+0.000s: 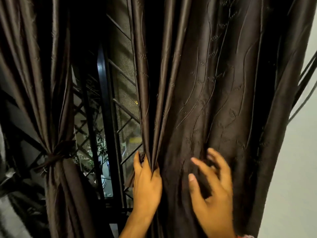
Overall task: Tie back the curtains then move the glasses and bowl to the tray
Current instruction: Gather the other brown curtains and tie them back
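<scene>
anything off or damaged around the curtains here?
Nothing looks damaged. The left curtain is gathered with a tie-back; the right curtain hangs untied. The left hand grips its inner edge folds, and the right hand is spread against the fabric, slightly blurred.

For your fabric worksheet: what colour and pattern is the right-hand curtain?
Dark brown curtain, embossed with wavy stems and small leaves; head view.

Bare hands [180,186], patterned pink cuff [245,236] at right wrist
</scene>
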